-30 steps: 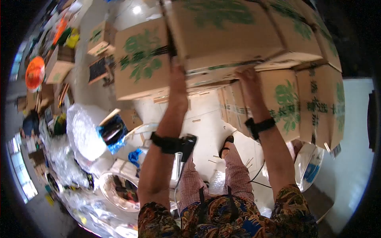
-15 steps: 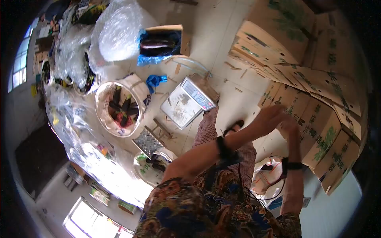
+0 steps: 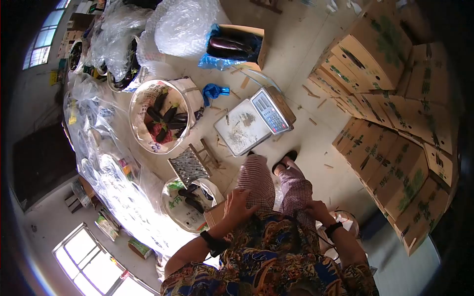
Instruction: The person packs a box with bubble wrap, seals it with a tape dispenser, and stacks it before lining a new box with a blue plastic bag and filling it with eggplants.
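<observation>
My left hand [image 3: 238, 209] lies by my left thigh with its fingers apart, nothing visible in it. A piece of brown cardboard [image 3: 214, 215] shows beside that wrist. Against the checked trousers [image 3: 295, 195] on the other side rests my right hand [image 3: 320, 212], its fingers loosely bent and nothing seen in them. Ahead of my feet stands a digital scale [image 3: 244, 127] with a dirty, unloaded plate. Left of the scale, a lined basket [image 3: 133, 116] contains several dark eggplants [image 3: 169, 114].
A low woven stool [image 3: 189, 166] and a bucket [image 3: 173, 211] with eggplants stand at my left. Beyond the scale is an open carton [image 3: 259, 47] of eggplants in blue film. Stacked cardboard boxes [image 3: 390, 153] line the right side. Bubble wrap [image 3: 185, 29] sits at far left.
My hands were together, raised in front of the stacked boxes at right. They have come apart and dropped to my thighs. The view has shifted, and my feet show more fully.
</observation>
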{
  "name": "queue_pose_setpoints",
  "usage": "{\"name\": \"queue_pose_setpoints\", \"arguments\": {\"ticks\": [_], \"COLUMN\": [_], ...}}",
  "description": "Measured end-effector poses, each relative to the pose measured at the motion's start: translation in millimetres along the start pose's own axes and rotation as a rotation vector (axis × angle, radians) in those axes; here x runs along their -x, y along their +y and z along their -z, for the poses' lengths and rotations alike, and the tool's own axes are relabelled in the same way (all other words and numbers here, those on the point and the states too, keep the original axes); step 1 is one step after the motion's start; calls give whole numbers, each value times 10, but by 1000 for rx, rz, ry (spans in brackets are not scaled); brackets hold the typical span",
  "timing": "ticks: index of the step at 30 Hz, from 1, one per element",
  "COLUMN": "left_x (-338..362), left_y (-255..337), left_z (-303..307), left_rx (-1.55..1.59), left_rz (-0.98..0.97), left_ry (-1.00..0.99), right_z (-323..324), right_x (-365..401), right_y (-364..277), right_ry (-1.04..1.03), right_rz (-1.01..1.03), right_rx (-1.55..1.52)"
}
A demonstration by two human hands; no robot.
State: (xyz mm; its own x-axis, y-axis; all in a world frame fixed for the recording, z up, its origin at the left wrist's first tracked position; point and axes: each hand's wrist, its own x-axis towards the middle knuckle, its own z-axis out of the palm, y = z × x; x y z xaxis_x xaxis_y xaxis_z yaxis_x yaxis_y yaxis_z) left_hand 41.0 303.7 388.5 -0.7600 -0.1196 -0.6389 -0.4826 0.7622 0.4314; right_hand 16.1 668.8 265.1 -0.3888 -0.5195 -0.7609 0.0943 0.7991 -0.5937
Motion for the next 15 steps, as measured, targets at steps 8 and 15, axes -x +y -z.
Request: {"name": "queue_pose_setpoints", "arguments": {"ticks": [8, 15], "left_x": [669, 443], "left_y": [-792, -2098], "left_z": [588, 757], "left_rx": [-81, 127], "left_rz": [96, 62], "left_ry": [-18, -187], "right_z": [-22, -52], "right_x": [-130, -476], "right_y": [-597, -1741], "right_ry": [-195, -48], "right_rz": [329, 266], "right_rx": [236, 132]}}
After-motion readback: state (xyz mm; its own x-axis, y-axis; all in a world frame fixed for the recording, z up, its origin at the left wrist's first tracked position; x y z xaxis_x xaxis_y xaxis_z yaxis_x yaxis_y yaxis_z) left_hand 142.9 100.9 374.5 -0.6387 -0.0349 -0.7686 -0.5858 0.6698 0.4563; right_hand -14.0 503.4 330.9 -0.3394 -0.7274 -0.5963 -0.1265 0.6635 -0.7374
